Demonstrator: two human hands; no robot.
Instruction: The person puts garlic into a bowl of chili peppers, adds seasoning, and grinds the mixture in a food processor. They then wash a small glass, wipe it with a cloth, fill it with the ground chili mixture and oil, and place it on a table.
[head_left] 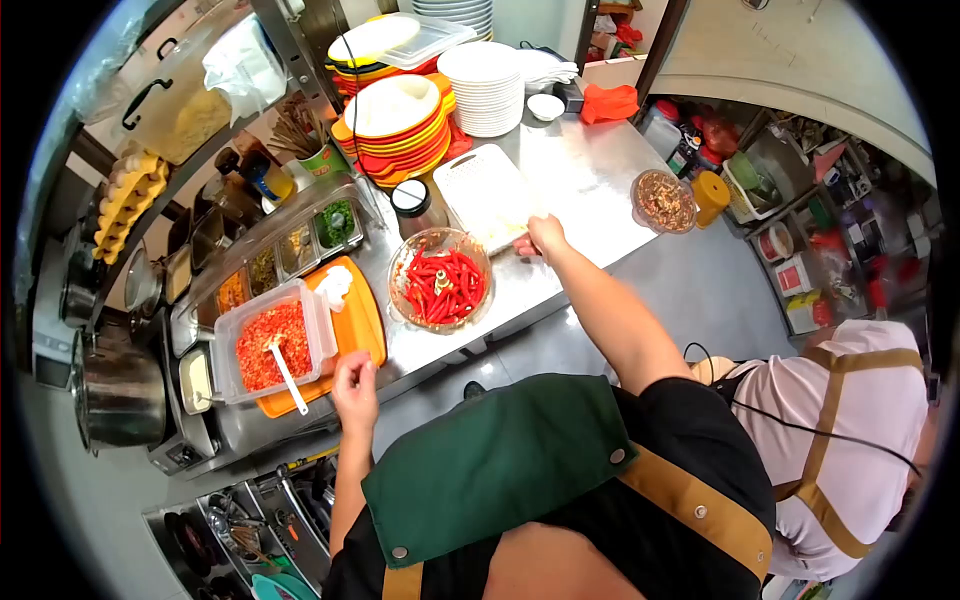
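Note:
My right hand (pixel 543 238) is at the near right corner of a white perforated tray (pixel 485 190), its fingers closed on the rim. My left hand (pixel 355 385) hangs just off the counter's front edge, fingers curled, beside an orange cutting board (pixel 367 315). On that board stands a clear tub of chopped red chili (pixel 262 350) with a white spoon (pixel 290 378) in it. Between my hands a clear round bowl (pixel 398 290) holds whole red chilies (pixel 455 290) around a central metal spindle. A dark lidded jar (pixel 415 210) stands behind the bowl.
Stacked orange dishes (pixel 400 130) and white plates (pixel 485 90) stand at the back. A bowl of brown food (pixel 663 200) sits at the counter's right end. Condiment trays (pixel 335 225) line the left. A co-worker (pixel 850 430) is at the right, near shelves.

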